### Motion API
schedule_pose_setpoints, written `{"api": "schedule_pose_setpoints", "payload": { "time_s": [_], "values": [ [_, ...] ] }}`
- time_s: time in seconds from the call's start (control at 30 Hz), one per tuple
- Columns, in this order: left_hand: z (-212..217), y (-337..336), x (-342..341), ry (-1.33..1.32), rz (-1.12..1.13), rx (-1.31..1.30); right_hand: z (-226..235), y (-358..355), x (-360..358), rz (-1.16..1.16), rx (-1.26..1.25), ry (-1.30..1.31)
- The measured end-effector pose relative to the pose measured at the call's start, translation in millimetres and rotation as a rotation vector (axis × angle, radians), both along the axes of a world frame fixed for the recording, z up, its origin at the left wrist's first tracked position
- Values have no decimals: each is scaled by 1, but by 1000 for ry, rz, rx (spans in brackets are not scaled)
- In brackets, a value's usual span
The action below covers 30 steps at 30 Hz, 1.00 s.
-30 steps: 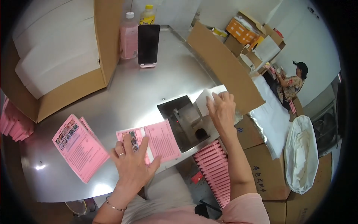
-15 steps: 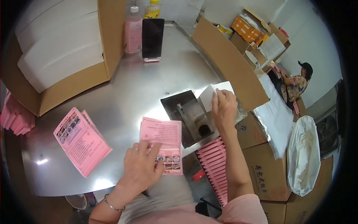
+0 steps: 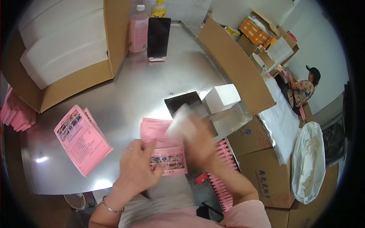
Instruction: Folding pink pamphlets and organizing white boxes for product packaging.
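Observation:
On the near edge of the metal table lies a pink printed paper sleeve (image 3: 169, 161), spread into an upper and a lower part. My left hand (image 3: 138, 165) grips its left side, thumb over the printed face. Smeared by motion, my right hand (image 3: 199, 140) carries a white folded tissue (image 3: 178, 127) over the sleeve's right side. Behind that hand is a dark metal holder (image 3: 182, 102), partly hidden. A white stack of tissues (image 3: 223, 97) stands just right of the holder. Left of my left hand lies a pile of pink printed sleeves (image 3: 83, 140).
An open cardboard box (image 3: 78, 85) of white tissues stands at the left. A phone on a stand (image 3: 158, 40) and a pink bottle (image 3: 138, 30) are at the back. Rows of pink packets (image 3: 225, 190) fill a container below right. Another person (image 3: 302, 89) sits far right.
My right hand has left the white stack and moved left and nearer, bringing a white tissue over the pink sleeve. My left hand stays on the sleeve, shifted slightly left.

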<state>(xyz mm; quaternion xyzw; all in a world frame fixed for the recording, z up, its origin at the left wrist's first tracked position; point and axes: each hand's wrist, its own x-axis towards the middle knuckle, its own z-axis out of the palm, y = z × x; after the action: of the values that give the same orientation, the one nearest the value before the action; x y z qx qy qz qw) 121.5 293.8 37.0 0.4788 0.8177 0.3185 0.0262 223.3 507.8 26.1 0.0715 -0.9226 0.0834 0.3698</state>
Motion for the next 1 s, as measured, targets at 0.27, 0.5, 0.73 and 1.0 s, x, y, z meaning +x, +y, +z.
{"api": "schedule_pose_setpoints", "payload": {
  "time_s": [0.27, 0.5, 0.73, 1.0],
  "values": [
    [5, 21, 4, 70, -26, 23, -5, -22, -60, -156, 59, -379],
    [0, 13, 5, 125, -63, 347, -4, -6, -44, -147, -258, -249],
    [-25, 10, -13, 45, 68, 174, 28, -27, -14, 208, -623, -414],
    [-10, 39, 13, 115, 194, 74, 1, -41, -71, -280, 129, -621]
  ]
}}
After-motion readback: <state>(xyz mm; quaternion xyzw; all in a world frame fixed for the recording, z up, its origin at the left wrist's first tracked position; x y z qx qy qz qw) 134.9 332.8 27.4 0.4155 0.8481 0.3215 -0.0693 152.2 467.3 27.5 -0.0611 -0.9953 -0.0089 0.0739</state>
